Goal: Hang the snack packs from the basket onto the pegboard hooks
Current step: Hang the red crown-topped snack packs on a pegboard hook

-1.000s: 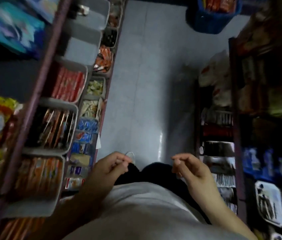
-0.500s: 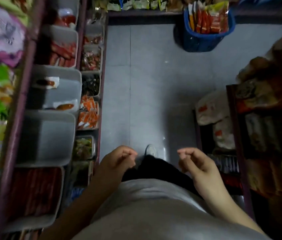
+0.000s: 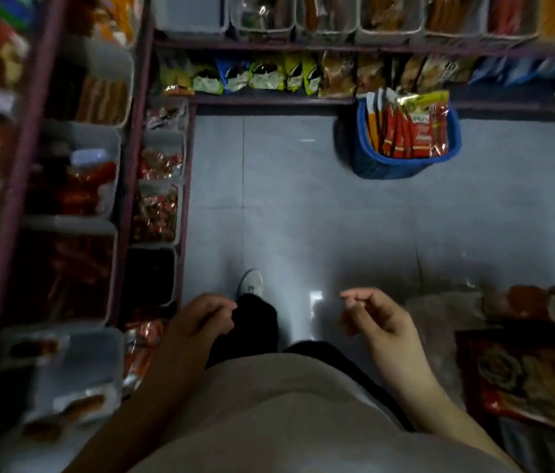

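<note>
Blue basket point(image 3: 405, 165) stands on the grey floor point(image 3: 303, 216) in the upper right of the frame, below the shelf point(image 3: 269, 100), filled with upright red snack packs point(image 3: 412, 131). Left hand point(image 3: 201, 319) and right hand point(image 3: 375, 315), lower centre, hang loosely curled; neither grip holds anything.

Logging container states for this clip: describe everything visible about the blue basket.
The blue basket is a rounded tub, plastic by its look, standing on the grey tiled floor against the bottom shelf's edge. It is packed with upright snack packs, mostly red, some orange and gold, rising above its rim. Neither hand touches it.
</note>
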### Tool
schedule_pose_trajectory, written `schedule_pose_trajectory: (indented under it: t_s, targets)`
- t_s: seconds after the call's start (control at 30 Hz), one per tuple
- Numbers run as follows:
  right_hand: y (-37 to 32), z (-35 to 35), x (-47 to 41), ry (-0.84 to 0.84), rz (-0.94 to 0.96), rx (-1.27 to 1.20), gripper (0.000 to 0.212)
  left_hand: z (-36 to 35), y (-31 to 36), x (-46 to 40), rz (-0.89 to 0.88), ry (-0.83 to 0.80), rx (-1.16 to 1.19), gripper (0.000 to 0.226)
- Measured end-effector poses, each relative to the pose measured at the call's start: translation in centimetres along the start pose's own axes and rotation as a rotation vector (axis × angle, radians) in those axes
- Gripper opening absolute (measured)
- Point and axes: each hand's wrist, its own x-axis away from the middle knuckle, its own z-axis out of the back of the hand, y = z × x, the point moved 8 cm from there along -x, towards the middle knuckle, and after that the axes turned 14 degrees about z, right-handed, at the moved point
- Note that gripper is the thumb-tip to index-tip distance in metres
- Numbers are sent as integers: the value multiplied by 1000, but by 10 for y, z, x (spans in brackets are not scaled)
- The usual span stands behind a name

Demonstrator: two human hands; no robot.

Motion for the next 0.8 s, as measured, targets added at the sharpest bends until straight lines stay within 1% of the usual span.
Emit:
schedule_pose_trajectory:
  t_s: [0.1, 0.2, 0.23, 0.3, 0.37, 0.5, 0.57, 0.67, 0.8]
  targets:
    - [-16, 8, -54, 64, -28, -37, 20, -10, 76, -61, -60, -106, -56, 28]
    - [-21, 30, -100, 148, -65, -59, 18, -38, 146, -116, -105, -225, -97, 30]
    - [-20, 41, -115, 183, -79, -60, 18, -52, 167, -132, -128, -273, -107, 28]
    - [-15, 65, -147, 245, -101, -48, 19, -84, 203, -167, -148, -357, -123, 16]
    - [-6, 88, -185, 280, -113, -39, 19, -113, 234, -204, -160, -400, -150, 13]
    - [-2, 137, -276, 289, -142, -71, 19, -163, 289, -270, -113, -378, -230, 21]
    - [-9, 160, -319, 278, -151, -81, 18, -184, 312, -295, -72, -375, -270, 20]
    - [-19, 194, -385, 271, -140, -74, 18, -211, 346, -334, -61, -379, -309, 19]
    - [0, 221, -476, 261, -175, -89, 19, -238, 372, -412, -5, -345, -348, 39]
